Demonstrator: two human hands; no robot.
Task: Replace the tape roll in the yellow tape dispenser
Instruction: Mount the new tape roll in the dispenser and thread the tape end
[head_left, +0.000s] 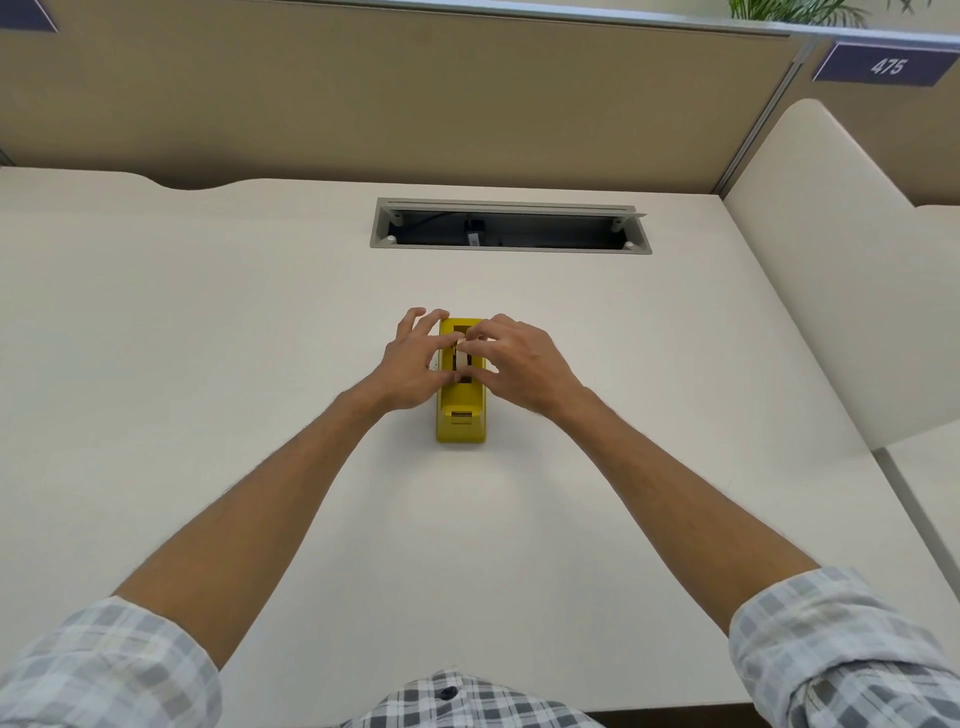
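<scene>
The yellow tape dispenser (461, 423) stands in the middle of the white desk (260, 338), its cutter end toward me. Its top slot holds a pale tape roll (460, 358), mostly hidden by fingers. My left hand (410, 366) reaches in from the left side, its thumb and forefinger pinching the roll, the other fingers spread past the dispenser's far corner. My right hand (519, 364) comes from the right, fingertips curled onto the same roll over the slot. Both hands touch the dispenser's upper edges.
An open cable tray (509, 226) with a grey frame is cut into the desk behind the dispenser. A tan partition wall (415, 93) stands at the back. A curved white divider (831, 260) rises on the right. The desk's front edge lies near my shirt.
</scene>
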